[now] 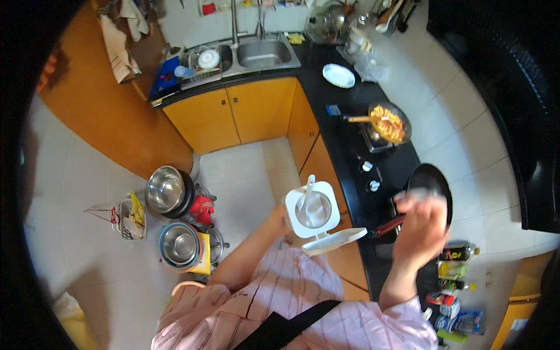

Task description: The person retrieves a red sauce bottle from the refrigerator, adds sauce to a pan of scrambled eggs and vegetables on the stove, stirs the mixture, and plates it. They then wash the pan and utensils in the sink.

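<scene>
My left hand [280,218] grips a white square canister [333,205] at its left side, above the floor and beside the counter. Its hinged lid [334,241] hangs open towards me, and a white spoon [309,192] leans in the white contents. Over the black pan [426,177] at the right, my right hand [421,229] is raised with bent fingers. Motion blurs the fingertips, and a greyish shape there is too unclear to name. A reddish-brown handle [387,226] lies left of that hand. Farther back, a second pan [407,120] holds yellow and red food with a wooden-handled utensil [361,119] across it.
Two stove knobs [366,166] face up on the black counter [317,78]. An oval white dish [338,75] lies near the sink [264,54]. Bottles [457,253] and packets line the wall at lower right. Metal bowls [165,189] stand at left on a rack.
</scene>
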Demonstrator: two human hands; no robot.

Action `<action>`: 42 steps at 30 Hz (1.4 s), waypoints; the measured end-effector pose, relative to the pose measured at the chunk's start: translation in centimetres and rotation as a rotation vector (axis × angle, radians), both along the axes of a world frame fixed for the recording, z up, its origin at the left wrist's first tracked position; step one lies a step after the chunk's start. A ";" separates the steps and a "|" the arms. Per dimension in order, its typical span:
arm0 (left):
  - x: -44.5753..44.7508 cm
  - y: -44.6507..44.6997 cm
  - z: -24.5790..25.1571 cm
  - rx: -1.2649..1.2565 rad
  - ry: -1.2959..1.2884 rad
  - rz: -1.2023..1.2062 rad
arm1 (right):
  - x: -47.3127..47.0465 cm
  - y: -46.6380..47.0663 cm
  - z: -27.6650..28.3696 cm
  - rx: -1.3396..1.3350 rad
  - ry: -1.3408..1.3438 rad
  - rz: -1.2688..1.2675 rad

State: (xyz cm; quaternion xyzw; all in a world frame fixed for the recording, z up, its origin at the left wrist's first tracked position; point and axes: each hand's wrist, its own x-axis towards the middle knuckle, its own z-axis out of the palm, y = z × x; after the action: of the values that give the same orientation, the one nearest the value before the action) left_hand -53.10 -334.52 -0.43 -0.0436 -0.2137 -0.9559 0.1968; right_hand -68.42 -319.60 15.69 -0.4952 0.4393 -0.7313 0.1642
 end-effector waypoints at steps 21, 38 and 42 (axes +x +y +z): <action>-9.9 -30.9 0.0 -0.349 0.099 -0.609 | -1.4 -27.2 -0.3 0.696 0.610 -0.218; -22.9 -32.5 -1.1 -0.267 0.031 -0.795 | -8.7 -27.0 -3.9 0.605 -0.298 -0.741; -26.0 -32.5 -2.0 -0.237 -0.011 -0.843 | -11.5 -27.9 -2.9 0.766 0.279 -0.695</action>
State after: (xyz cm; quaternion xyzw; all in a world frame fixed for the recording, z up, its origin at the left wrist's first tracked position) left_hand -79.10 -366.98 -2.43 -0.1443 -0.2864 -0.9218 -0.2180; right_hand -79.93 -347.45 12.78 -0.3177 0.8304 -0.4572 0.0214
